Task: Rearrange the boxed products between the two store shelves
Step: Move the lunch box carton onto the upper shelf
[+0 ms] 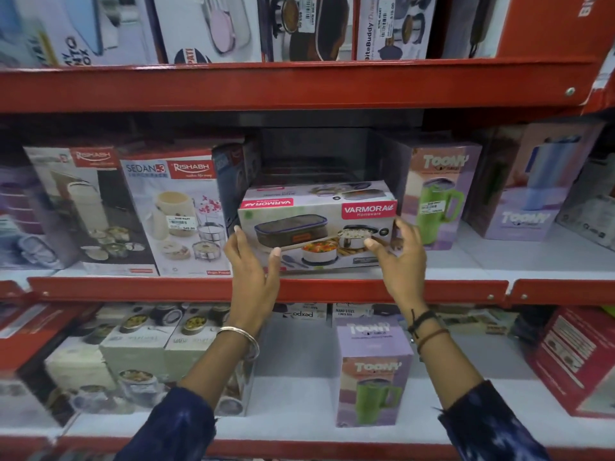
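A white Varmora lunch-box carton [312,224] lies flat on the middle shelf [332,289], in a gap between the Rishabh boxes [173,214] and a purple Toony mug box [439,194]. My left hand [253,261] is at the carton's lower left corner, fingers spread, thumb against the front face. At the carton's right end is my right hand [399,254], fingers apart, with thumb and index fingertip touching the edge. Neither hand is closed around the carton. On the lower shelf [293,394] stands another purple Toony mug box [369,371].
Above the carton the gap is dark and empty up to the red shelf beam [299,84]. More boxes fill the top shelf. The lower shelf holds lunch-box cartons [139,347] at left and a red box [572,357] at right, with bare white shelf between.
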Available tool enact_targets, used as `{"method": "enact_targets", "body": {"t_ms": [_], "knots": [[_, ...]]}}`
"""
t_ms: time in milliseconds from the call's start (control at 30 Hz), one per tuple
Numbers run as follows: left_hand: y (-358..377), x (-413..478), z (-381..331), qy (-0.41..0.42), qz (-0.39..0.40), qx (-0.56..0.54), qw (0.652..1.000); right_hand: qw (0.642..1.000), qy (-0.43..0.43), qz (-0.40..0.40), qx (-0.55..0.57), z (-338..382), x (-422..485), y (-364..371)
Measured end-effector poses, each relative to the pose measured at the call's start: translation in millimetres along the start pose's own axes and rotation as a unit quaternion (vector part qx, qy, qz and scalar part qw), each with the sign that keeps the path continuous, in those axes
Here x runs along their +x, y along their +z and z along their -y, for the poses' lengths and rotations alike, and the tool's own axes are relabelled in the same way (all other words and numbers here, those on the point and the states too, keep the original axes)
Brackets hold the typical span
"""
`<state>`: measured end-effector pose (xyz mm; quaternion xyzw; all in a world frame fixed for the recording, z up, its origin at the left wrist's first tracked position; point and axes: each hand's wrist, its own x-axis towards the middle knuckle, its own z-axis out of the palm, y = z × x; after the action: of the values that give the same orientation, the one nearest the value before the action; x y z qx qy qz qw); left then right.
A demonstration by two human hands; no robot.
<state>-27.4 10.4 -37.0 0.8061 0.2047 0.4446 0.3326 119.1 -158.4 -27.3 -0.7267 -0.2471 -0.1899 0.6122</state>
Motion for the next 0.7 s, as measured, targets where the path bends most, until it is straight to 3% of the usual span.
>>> {"method": "enact_targets", "body": {"t_ms": [133,333,533,700], "knots": [[8,1,20,-0.006,0.027,0.003,1.0,0.999,-0.008,-0.002,-0.036,-9,-8,17],[20,0,42,0.102,0.061,0.113,0.987,0.997,-0.024,0.014,-0.078,-20,-16,31],[25,-2,53,0.088,0.071,0.188,0.976,0.992,-0.039,0.018,-0.116,-19,-17,31],[24,-17,44,0.077,0.055,0.102,0.99,0.991,-0.022,0.054,-0.117,-19,-25,18]]}}
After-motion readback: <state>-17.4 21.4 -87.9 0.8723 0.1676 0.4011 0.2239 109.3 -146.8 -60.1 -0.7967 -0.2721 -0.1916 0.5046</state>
